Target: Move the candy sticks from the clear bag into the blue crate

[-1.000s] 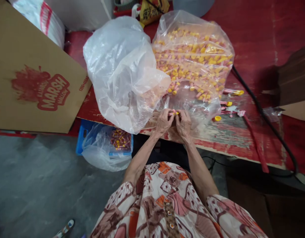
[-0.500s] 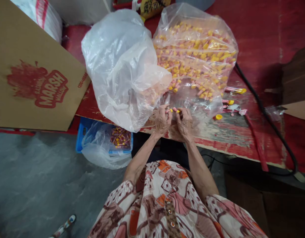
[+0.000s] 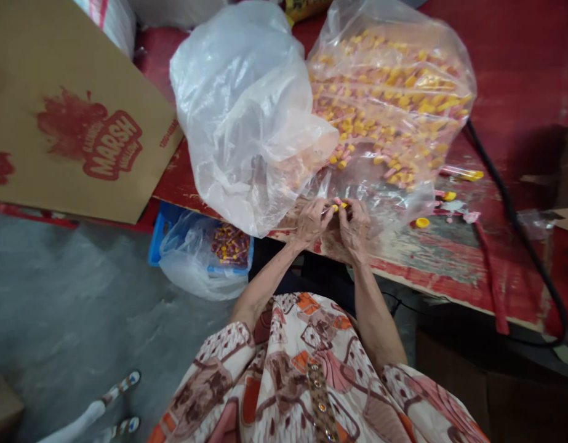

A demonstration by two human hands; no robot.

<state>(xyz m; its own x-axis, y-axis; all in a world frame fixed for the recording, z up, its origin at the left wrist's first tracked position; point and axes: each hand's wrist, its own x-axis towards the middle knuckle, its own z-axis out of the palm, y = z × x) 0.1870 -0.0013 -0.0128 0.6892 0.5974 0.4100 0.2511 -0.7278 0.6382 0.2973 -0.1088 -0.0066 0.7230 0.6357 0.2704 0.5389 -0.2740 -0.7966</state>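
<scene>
Head view: two small pink, yellow-capped pieces [image 3: 338, 202] sit close together, one pinched in the left hand's [image 3: 309, 223] fingers, one in the right hand's [image 3: 357, 229]. Many more fill the clear plastic bag [image 3: 357, 104] at one o'clock; overall progress cannot be told.

From my head, the camera looks forward and steeply down over my patterned shirt [image 3: 284, 363], which sits closest and fills the bottom middle. My left hand [image 3: 310, 221] and right hand [image 3: 356, 226] come near the centre, farther off than the shirt. The view is wide: the desk [image 3: 426, 249] crosses it, its front edge slanting down to the right, with the floor [image 3: 80, 289] lower left and a cardboard box [image 3: 25, 67] cut off at the left edge.
</scene>
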